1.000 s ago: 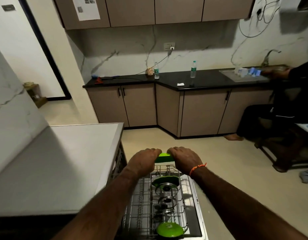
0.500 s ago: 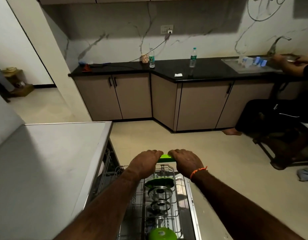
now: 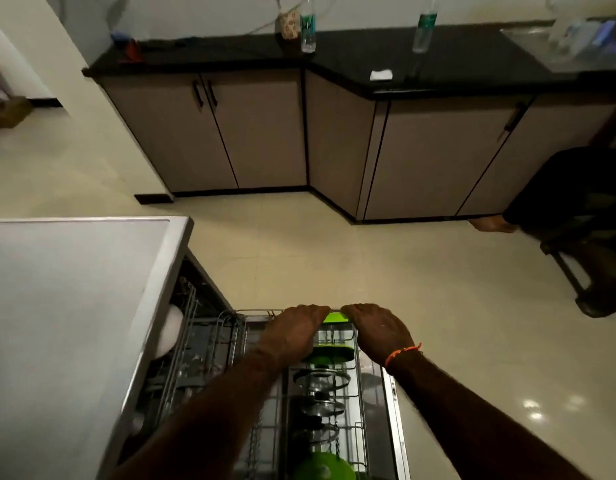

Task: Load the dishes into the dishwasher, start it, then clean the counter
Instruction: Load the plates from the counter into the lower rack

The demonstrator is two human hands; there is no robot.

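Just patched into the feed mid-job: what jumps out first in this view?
Both hands, left hand and right hand, grip the front rail of the pulled-out dishwasher rack, with a bright green piece between them. Steel lids and a green lid stand in the rack. Farther off, two water bottles stand on the black counter.

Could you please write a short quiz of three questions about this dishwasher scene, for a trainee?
1. True or false: both hands grip the front edge of the lower rack.
2. Which colour is the handle between the left hand and the right hand? A red, B green, C blue.
3. How many plastic bottles stand on the black counter?

Key: 1 true. 2 B. 3 two: one near the corner, one further right.
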